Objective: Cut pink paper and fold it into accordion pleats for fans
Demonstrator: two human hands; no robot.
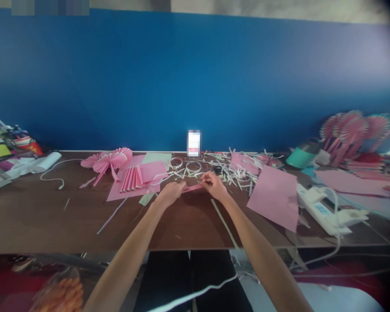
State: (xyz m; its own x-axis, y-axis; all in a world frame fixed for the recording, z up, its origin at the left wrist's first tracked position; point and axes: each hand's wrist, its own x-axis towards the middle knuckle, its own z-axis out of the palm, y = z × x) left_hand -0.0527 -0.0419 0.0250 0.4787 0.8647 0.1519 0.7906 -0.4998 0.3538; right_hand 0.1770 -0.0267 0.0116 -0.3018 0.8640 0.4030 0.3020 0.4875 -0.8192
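A narrow folded strip of pink paper (193,188) is stretched between my two hands above the brown table (188,221). My left hand (174,192) has its fingers closed on the strip's left end. At the right end, my right hand (213,184) pinches the same strip between thumb and fingers. Left of my hands, pleated pink paper (131,178) rests on a flat pink sheet (115,190). Rolls of tape (193,167) lie just beyond my hands. A large pink sheet (274,195) is to the right.
Paper scraps (240,173) are heaped behind my right hand. Finished pink fans lie at the left (108,164) and stand at the far right (354,128). A white power strip (323,210) with cables is at the right. A phone (194,144) leans on the blue partition (195,78).
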